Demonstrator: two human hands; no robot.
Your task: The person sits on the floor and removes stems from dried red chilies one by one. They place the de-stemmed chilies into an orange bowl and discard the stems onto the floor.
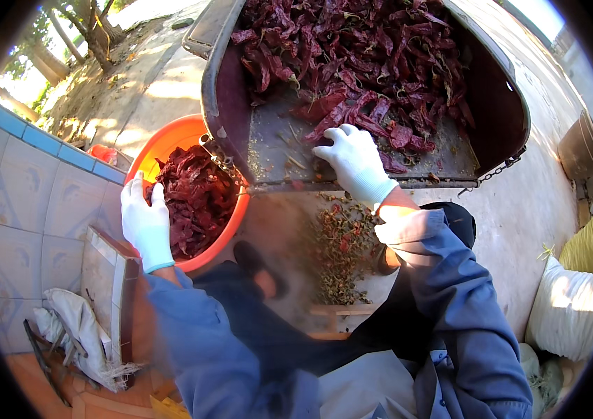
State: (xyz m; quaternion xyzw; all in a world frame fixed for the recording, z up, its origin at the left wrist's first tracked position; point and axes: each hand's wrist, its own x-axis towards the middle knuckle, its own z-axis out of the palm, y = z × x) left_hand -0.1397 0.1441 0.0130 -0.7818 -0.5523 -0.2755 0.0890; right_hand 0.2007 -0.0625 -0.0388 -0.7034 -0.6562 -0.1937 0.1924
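Note:
Both my hands wear white knit gloves. My right hand [354, 160] is at the open front of a metal cart bed [280, 133], its fingertips by the nearest of the dried red chili peppers [348, 57] heaped inside; whether it pinches one cannot be told. My left hand [145, 217] lies at the left rim of an orange plastic tub [218, 256], thumb and fingers apart, the fingers along the rim. Dark red dried peppers [197, 204] fill much of this tub. Below the cart's edge, a pile of pepper stems [343, 246] lies on the ground between my feet.
Chains [500, 170] hang at the cart's front corners. A tiled wall [24, 183] and a low tiled ledge [113, 293] stand at left, with a white sack [79, 324] beside them. At right are a full white sack [571, 309] and a brown bucket [581, 146].

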